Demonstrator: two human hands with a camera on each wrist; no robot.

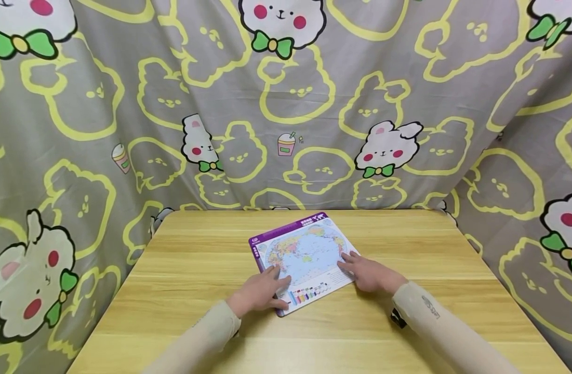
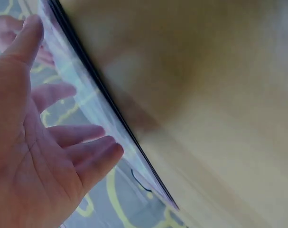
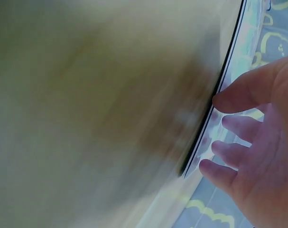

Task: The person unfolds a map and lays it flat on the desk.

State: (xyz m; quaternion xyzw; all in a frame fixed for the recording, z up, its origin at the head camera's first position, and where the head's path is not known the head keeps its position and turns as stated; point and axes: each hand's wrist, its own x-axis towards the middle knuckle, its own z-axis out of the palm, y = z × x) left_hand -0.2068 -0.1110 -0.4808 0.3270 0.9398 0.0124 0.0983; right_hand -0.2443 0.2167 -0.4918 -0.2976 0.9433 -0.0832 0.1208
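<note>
With the map board (image 1: 309, 254) as the middle of the clock, far out at nine o'clock: a grey curtain (image 1: 127, 88), with squiggly yellow shapes and a big white animal (image 1: 38, 280) with pink cheeks and a green bow. Coming in from eight o'clock, a pale left sleeve (image 1: 197, 332).

At eight o'clock too, but closer, the left hand (image 1: 260, 290), fingers spread over the near left part of the board, not curled round it.

In the middle, on the yellow wood surface (image 1: 183, 291), the board itself, top side up, turned a little, with its top between eleven and twelve o'clock. Purple along the top, blue sea inside, lands in pink, green and yellow, small bright bars near six o'clock. Flat down or a bit lifted: cannot tell.

At three o'clock, the right hand (image 1: 372, 274), fingers loose and spread, tips on the board's right edge. Hands apart, with the board between.

At four o'clock, a small black thing (image 1: 398, 318), partly hidden, then the pale right sleeve (image 1: 449, 332) with dark letters. Far out at three o'clock, more curtain.
</note>
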